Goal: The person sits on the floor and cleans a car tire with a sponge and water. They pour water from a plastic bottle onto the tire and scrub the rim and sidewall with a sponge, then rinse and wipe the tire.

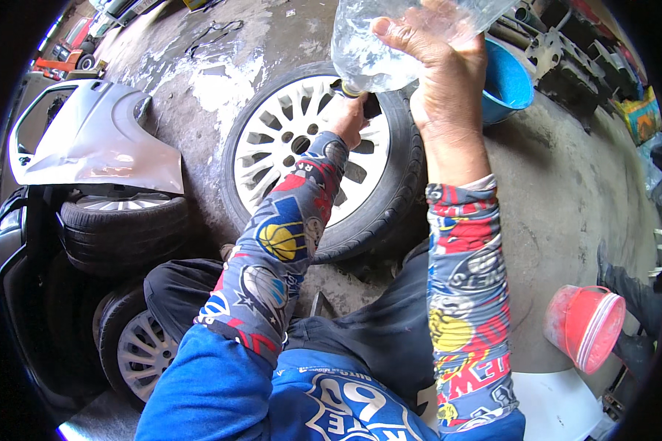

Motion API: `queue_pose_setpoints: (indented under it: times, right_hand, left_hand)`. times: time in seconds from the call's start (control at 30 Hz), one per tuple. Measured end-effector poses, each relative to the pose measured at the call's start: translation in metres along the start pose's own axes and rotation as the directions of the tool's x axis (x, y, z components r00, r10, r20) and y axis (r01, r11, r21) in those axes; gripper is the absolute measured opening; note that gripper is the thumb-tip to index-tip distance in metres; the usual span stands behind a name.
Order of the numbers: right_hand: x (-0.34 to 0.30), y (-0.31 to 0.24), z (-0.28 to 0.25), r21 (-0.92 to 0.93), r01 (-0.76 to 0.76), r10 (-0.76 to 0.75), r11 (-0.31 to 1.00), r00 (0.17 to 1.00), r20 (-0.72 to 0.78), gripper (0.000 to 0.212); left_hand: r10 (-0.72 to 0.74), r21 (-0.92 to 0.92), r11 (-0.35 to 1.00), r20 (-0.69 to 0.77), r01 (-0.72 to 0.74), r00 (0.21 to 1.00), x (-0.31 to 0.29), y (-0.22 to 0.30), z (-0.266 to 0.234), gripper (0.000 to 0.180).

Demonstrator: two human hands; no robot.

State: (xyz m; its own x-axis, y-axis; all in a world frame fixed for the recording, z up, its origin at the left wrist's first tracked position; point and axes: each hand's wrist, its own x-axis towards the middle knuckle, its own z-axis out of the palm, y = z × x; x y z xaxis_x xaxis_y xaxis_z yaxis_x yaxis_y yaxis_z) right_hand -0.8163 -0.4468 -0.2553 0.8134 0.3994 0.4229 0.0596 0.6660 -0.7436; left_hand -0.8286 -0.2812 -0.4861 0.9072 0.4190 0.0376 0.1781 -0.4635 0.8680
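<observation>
My right hand (pixel 445 81) grips a large clear plastic bottle (pixel 379 55), tilted with its neck down. The bottle's yellowish neck end sits just above the far part of a car wheel (pixel 375 143), a white multi-spoke rim inside a black tyre (pixel 401 169). Reaching over the rim, my left hand (pixel 349 117) is closed, its fingers right below the bottle's neck. Something small and dark shows by those fingers; what they hold is hidden. The wheel lies between my knees and the far floor, face up.
A blue bucket (pixel 507 81) stands right of the wheel, beside metal engine parts (pixel 559 62). A red bucket (pixel 566 323) is at the lower right. At left, a silver car body panel (pixel 103 143) lies over another tyre (pixel 125 231); a further wheel (pixel 143 353) is beside my leg.
</observation>
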Motion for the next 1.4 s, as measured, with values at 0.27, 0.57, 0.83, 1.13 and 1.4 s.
queue_pose_setpoints:
  times: [0.27,0.57,0.83,1.13,1.4]
  right_hand:
    - [0.000,-0.008,-0.002,-0.050,0.059,-0.062,0.997,0.997,-0.044,0.033]
    - [-0.007,-0.010,-0.004,-0.160,-0.010,0.018,0.987,0.999,0.047,0.050]
    - [-0.018,-0.001,-0.008,-0.345,0.057,-0.031,0.937,0.996,0.079,0.053]
    - [-0.026,0.004,-0.016,-0.522,-0.010,0.022,0.853,1.000,0.017,0.041]
    - [-0.038,0.011,0.008,-0.674,0.126,-0.143,0.728,0.989,0.031,0.050]
  left_hand:
    - [-0.389,-0.537,0.805,-0.154,0.254,0.908,-0.014,0.017,0.010,0.015]
    - [-0.373,-0.438,0.837,-0.017,0.328,0.928,-0.033,0.037,0.003,0.040]
    - [-0.348,-0.342,0.896,-0.141,0.284,0.927,-0.066,0.016,0.023,0.034]
    - [-0.474,-0.356,0.832,-0.056,0.426,0.879,-0.107,0.003,0.044,0.030]
    - [-0.137,-0.231,0.971,-0.325,0.062,0.936,-0.098,0.009,0.056,0.029]
